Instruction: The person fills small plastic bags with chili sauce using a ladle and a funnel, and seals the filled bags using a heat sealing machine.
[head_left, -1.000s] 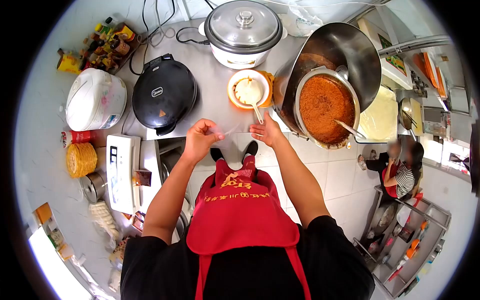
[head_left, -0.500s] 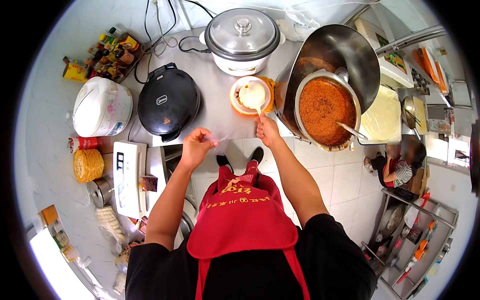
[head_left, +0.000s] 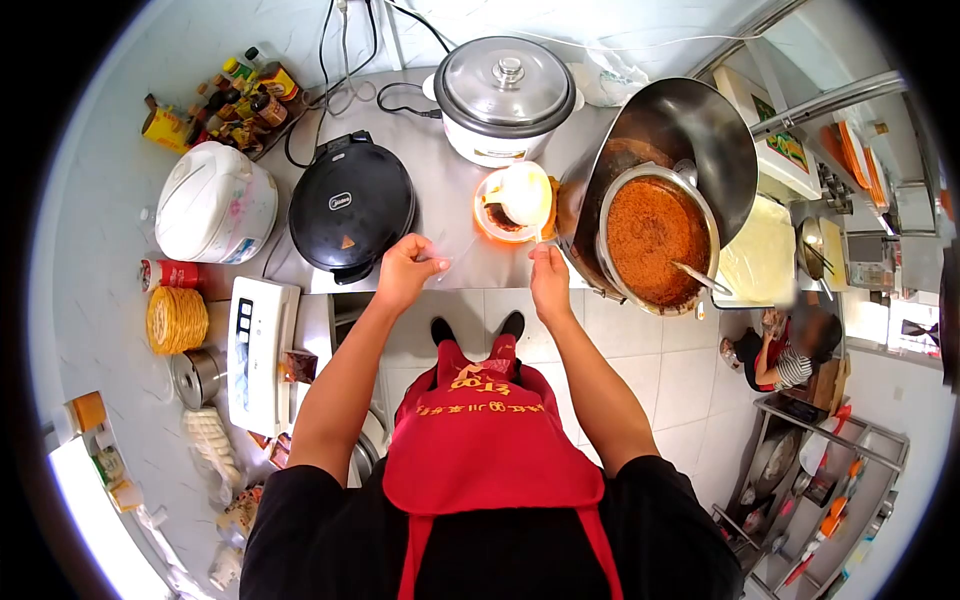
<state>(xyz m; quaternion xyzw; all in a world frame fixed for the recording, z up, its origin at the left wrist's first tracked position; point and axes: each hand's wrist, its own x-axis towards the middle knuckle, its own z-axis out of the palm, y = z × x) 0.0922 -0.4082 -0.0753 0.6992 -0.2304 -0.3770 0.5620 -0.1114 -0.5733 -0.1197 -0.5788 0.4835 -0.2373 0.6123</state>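
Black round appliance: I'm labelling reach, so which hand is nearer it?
Left. The left hand is close by the black appliance, at its front right; the right hand is farther right, holding the white ladle.

Bench (head_left: pixel 445 255): electric griddle (head_left: pixel 355 215) on the left, lidded pot cooker (head_left: pixel 500 140) at the rear centre, tub (head_left: pixel 484 222) in front of the cooker, large pot (head_left: pixel 705 115) to the right of both. A smaller pot (head_left: pixel 714 235) sits at the large pot's mouth, containing granular mixture (head_left: pixel 650 225) with a spoon (head_left: pixel 703 277) in it. Ladle (head_left: pixel 525 192) over the tub, handle towards the front. Right hand (head_left: pixel 548 285) at that handle; left hand (head_left: pixel 408 272) forward of the gap between griddle and tub. Rice cooker (head_left: pixel 215 205) left of the griddle, bottles (head_left: pixel 240 105) behind it. Tray (head_left: pixel 755 255) right of the large pot.
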